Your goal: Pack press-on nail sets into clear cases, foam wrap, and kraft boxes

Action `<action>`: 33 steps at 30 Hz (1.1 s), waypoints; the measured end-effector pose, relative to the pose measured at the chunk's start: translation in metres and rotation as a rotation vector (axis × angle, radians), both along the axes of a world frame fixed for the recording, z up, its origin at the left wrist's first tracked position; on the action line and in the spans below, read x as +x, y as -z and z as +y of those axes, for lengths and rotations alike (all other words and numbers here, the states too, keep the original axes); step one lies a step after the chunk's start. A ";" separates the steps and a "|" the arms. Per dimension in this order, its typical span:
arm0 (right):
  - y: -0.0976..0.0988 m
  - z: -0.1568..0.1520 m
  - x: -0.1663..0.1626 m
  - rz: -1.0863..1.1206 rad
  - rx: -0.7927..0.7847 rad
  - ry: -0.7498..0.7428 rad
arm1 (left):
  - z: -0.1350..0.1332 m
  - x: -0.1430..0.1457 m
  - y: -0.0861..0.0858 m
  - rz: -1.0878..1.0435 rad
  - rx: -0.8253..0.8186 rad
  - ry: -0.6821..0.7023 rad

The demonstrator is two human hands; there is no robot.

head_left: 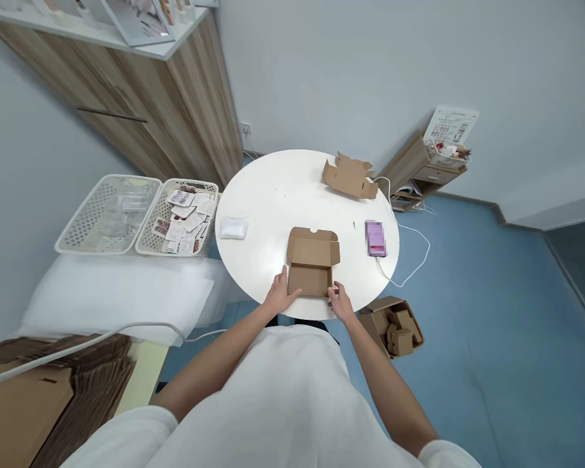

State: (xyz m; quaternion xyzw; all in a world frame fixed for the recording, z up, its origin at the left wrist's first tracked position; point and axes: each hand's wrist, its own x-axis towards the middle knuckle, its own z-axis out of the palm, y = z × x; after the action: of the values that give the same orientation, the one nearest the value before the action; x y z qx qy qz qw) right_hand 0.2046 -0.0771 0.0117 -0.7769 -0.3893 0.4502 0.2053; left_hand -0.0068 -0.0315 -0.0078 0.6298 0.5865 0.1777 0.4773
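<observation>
A small brown cardboard box (312, 260) with its lid open stands near the front edge of a round white table (283, 195). My left hand (280, 296) grips the box's left front corner, fingers closed on its wall. My right hand (340, 300) holds the right front corner in the same way. Nothing shows inside the box.
A flat unfolded box blank (350, 177) lies at the table's far side, a phone (375, 238) on a white cable at the right, a small clear bag (233, 227) at the left. Two white baskets (141, 214) sit to the left. A carton of folded boxes (392, 325) is on the floor.
</observation>
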 end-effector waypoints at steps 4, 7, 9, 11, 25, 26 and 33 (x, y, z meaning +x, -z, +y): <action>0.002 -0.007 0.011 0.353 -0.017 0.191 | -0.009 -0.006 -0.007 -0.093 -0.205 -0.223; -0.001 -0.009 0.019 0.627 -0.072 0.295 | -0.011 -0.004 -0.016 -0.203 -0.345 -0.349; -0.004 -0.008 0.025 0.765 -0.111 0.298 | -0.011 0.002 -0.021 -0.243 -0.387 -0.397; -0.006 -0.006 0.031 0.842 -0.145 0.254 | -0.009 0.010 -0.024 -0.237 -0.387 -0.424; 0.005 0.051 0.052 0.677 -0.071 0.067 | 0.031 0.053 -0.024 -0.205 -0.301 -0.500; 0.005 0.056 0.052 0.671 -0.065 0.063 | 0.035 0.054 -0.023 -0.222 -0.299 -0.507; 0.005 0.082 0.053 0.696 -0.059 0.062 | 0.053 0.058 -0.011 -0.290 -0.211 -0.545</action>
State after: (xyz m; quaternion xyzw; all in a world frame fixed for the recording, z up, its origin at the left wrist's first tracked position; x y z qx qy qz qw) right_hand 0.2577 0.0045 0.0069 -0.5939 -0.2588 0.6928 0.3168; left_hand 0.0512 0.0212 0.0037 0.3646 0.6745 0.3250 0.5536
